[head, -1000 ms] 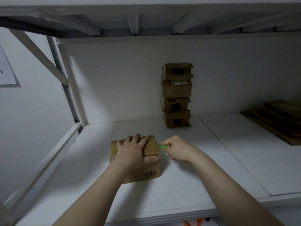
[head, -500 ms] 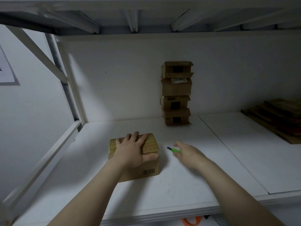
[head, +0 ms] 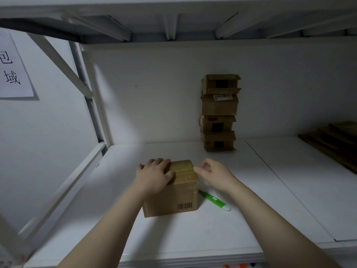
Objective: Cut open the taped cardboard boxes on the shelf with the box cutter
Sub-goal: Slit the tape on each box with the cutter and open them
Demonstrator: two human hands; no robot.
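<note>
Rested left hand [head: 154, 176], fingers [head: 160, 163] together, atop the brown taped cardboard box [head: 173, 198] on the white shelf [head: 193, 233], touched its top right edge with right hand [head: 214, 176], fingers loosely curled, green plastic box cutter [head: 211, 198] lying alongside.

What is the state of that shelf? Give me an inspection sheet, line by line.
Surface: white shelf board, dimly lit.
Job's things: taped cardboard box upright near the front; green box cutter lying on the board right of it, unheld; stack of four boxes at the back wall.
Clutter: flattened cardboard far right.
Hands: left hand rests on the box top; right hand at its top right edge, holding nothing.
Cables: nothing seen.
Surroundings: paper sign on the left wall; shelf frame overhead.
</note>
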